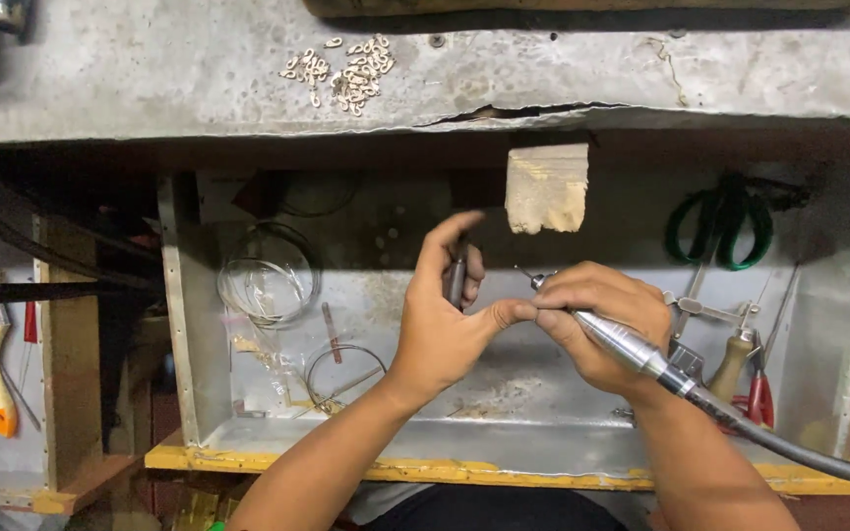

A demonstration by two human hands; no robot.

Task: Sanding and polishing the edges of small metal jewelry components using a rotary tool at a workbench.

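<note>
While the rotary handpiece (614, 339) is clamped in the right hand (602, 320), its tip sits just beside the left thumb. A dark tool (456, 280) is gripped by the left hand (445, 315) over the metal tray (504, 433). A slip could nick that thumb.

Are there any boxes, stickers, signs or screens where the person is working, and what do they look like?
None in view: no package, label, sign or screen.
Only bare things show:
Metal tray, under the bench edge, grey and dented.
Wooden block, at the bench edge, pale and unmarked.
Green-handled scissors, in the tray's right corner.
Rotary tool handpiece, silver, held in the right hand, beside the left hand.
</note>
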